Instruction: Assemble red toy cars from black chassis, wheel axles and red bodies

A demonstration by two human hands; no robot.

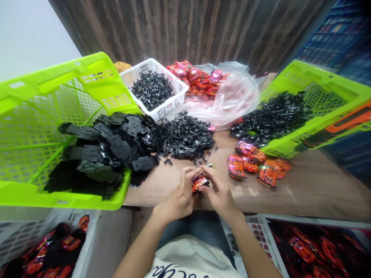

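Observation:
Between both hands, just above the table's front edge, is a shiny red-orange toy car. My left hand grips it from the left, fingers curled over its far side. From the right my right hand closes on the same car, thumb on the near side and fingers bent around the far end. The fingers hide part of its underside. Beyond the hands lies a pile of black wheels on metal axles. Several orange toy cars rest on the table to the right.
A tilted green crate on the left spills black chassis plates. Another green crate holds wheel axles on the right, with an orange-handled tool. Behind stand a white basket and a plastic bag of red car bodies.

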